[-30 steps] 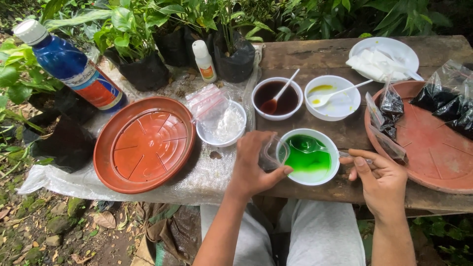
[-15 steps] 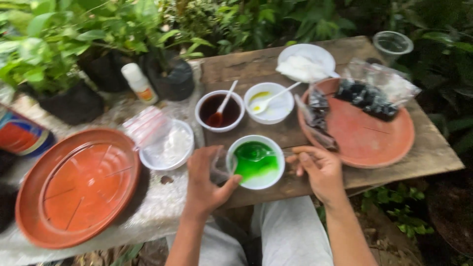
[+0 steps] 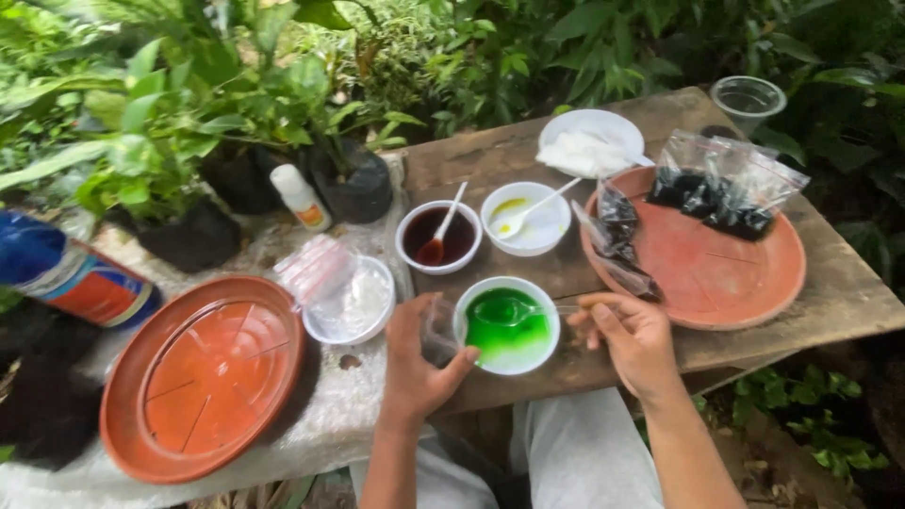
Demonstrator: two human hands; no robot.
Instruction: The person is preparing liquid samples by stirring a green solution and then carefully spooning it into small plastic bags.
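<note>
Wooden table (image 3: pixel 848 292), left hand (image 3: pixel 419 363) gripping upright clear cup (image 3: pixel 440 330), right hand (image 3: pixel 633 339) beside green bowl (image 3: pixel 507 325)

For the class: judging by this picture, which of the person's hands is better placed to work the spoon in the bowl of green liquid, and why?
Probably the right hand: its fingers sit at the clear spoon handle's end, which lies in the green bowl. The left hand is busy holding a small clear cup against the bowl's rim.
</note>
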